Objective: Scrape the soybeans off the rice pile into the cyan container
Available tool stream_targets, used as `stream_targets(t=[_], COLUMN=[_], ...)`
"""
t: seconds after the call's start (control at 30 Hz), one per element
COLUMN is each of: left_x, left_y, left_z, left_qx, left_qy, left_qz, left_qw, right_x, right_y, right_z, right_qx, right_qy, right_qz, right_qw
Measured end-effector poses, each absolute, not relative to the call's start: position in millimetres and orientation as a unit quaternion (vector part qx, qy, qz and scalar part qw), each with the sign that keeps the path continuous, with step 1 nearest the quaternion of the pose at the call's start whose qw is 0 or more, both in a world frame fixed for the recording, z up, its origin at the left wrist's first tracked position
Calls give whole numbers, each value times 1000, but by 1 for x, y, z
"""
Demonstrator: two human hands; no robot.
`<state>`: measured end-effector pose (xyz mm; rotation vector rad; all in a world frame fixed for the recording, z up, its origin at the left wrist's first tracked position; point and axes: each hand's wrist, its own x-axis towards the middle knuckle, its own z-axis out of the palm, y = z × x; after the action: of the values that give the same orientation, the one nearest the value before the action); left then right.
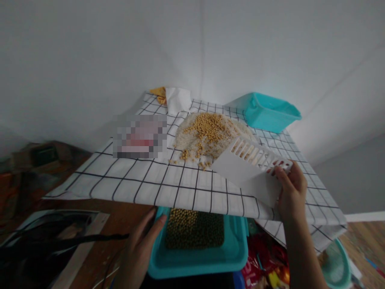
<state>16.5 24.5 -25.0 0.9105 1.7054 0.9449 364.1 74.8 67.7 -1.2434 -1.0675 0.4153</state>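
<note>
My right hand [293, 190] grips the end of a white slotted plastic box [245, 168], tilted over the table beside the pile. Its inside is mostly hidden from me. Below the front table edge, my left hand [144, 237] holds the left rim of a teal plastic bin [198, 263], thumb on top. Yellow soybeans [192, 233] cover the bin's bottom, partly in shadow. On the tabletop, more soybeans [210, 126] lie over a mound of pale grains that look like rice [185, 134], with some beans scattered toward the front.
A second teal bin [267, 116] stands at the table's back right. White and yellow cloths [177, 100] lie at the back left, near a blurred-out item [140, 136]. The checked tablecloth [135, 182] hangs slightly over the front. Colourful packages [267, 257] and a teal-rimmed container [337, 265] are below right.
</note>
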Motion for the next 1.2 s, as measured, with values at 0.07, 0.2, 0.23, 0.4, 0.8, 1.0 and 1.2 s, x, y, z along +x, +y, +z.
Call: stream_targets(t=[0.07,0.2,0.23,0.4,0.8,1.0,1.2], left_x=[15,10,10,17,14,11,17], left_y=[23,19,20,23,22,19,24], left_z=[-22,-25,-27,-22,-25,-26,-21], left_qx=[389,435,429,386,384,387,372], left_qy=[693,683,688,703,704,705,692], left_qz=[382,388,390,384,387,380,401], left_qw=[473,440,437,458,455,457,472], right_x=[365,365,365,363,362,360,361], right_y=[77,78,78,76,73,72,72], right_z=[67,68,67,67,66,68,66], right_qx=[-538,-534,-540,-557,-544,-547,-539], right_qy=[-462,-468,-473,-497,-520,-543,-540], right_qz=[154,128,131,151,178,175,189], right_qw=[688,693,684,648,634,613,618])
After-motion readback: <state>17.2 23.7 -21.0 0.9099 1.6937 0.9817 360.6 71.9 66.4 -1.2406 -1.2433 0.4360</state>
